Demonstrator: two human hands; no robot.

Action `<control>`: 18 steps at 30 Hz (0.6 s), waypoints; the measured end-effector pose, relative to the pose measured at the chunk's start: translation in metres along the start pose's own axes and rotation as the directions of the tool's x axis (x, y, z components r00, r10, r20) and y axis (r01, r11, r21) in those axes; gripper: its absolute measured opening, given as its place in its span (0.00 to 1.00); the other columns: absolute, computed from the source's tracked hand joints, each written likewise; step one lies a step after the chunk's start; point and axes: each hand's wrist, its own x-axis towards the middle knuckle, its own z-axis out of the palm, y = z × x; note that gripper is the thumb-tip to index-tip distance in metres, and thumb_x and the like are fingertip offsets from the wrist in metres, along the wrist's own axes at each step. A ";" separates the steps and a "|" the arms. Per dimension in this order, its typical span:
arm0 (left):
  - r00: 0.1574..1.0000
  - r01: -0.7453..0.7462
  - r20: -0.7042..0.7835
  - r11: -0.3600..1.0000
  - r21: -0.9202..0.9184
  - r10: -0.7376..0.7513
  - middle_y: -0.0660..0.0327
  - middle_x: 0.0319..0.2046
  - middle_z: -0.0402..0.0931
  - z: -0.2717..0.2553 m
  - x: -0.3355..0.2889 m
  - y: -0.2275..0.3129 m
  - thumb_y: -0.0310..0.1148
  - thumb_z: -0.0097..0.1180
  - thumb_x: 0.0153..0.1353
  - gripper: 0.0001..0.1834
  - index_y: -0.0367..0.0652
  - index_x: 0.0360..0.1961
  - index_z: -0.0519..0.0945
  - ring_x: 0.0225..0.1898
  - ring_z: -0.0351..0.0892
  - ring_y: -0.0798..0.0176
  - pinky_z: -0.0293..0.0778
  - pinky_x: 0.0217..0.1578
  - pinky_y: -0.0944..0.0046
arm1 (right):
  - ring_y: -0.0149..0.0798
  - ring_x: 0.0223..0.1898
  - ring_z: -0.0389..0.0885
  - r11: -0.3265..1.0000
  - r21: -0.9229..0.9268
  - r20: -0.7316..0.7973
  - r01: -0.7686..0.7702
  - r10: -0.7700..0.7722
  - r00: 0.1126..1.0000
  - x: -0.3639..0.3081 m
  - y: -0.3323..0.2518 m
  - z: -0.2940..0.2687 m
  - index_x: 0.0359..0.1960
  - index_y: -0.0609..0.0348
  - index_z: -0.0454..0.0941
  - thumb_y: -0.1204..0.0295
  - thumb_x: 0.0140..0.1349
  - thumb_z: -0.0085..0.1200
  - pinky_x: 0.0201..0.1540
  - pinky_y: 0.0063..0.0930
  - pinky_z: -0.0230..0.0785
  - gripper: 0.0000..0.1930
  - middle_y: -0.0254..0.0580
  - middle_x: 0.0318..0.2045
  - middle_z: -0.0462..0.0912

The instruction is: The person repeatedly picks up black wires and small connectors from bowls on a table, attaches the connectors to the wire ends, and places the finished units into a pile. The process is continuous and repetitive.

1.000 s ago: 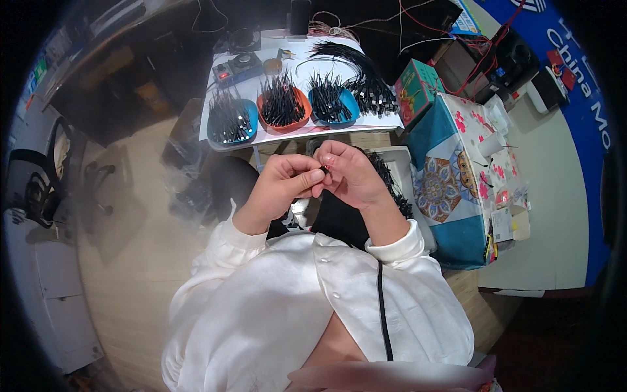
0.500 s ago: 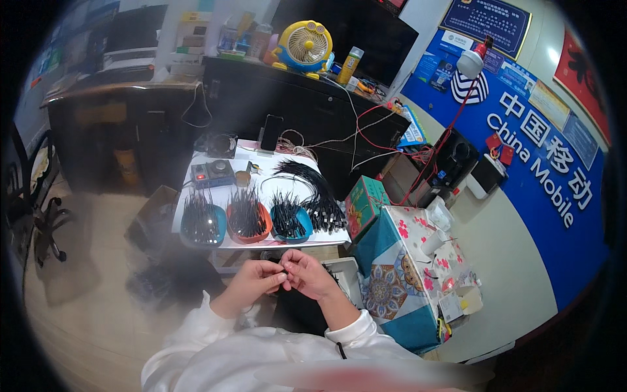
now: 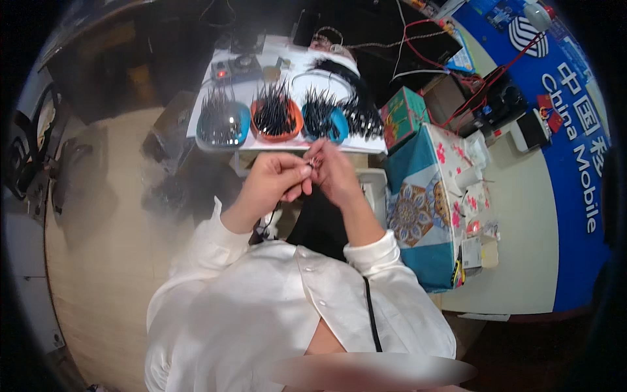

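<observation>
My left hand point(image 3: 271, 181) is closed in a pinch, thumb against forefinger, on a thin dark wire point(image 3: 311, 163) whose fine ends stick out past the fingertips. Close against it, my right hand point(image 3: 336, 175) has its fingers bent in at those ends; it is blurred, and what lies between its fingertips is hidden. Both hands are in front of the table's near edge. Beyond them stand a clear-rimmed blue bowl point(image 3: 204, 137), an orange bowl point(image 3: 298, 124) and a blue bowl point(image 3: 339, 128), each filled with short black wires. A bundle of longer black cables point(image 3: 362, 111) lies to the right.
On the white table point(image 3: 186, 147) behind the bowls are a dark box with a red light point(image 3: 236, 69) and a phone point(image 3: 305, 27) on a stand. To the right, a green carton point(image 3: 403, 117) stands by a side table with a patterned cloth point(image 3: 418, 209). A white bin point(image 3: 373, 186) is below.
The view has tipped downward, so the table and bowls sit higher in the picture. My hands stay together, and the wire ends now show between them. The right hand has become blurred.
</observation>
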 end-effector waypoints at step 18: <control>0.988 0.154 0.008 0.988 0.026 -0.155 0.63 0.18 0.75 -0.013 -0.006 0.013 0.25 0.55 0.61 0.07 0.31 0.31 0.81 0.15 0.62 0.79 0.53 0.15 0.77 | 0.31 0.27 0.75 0.516 -0.816 0.041 0.260 -0.397 0.917 0.002 -0.074 -0.021 0.34 0.63 0.76 0.68 0.65 0.53 0.31 0.22 0.66 0.09 0.37 0.26 0.77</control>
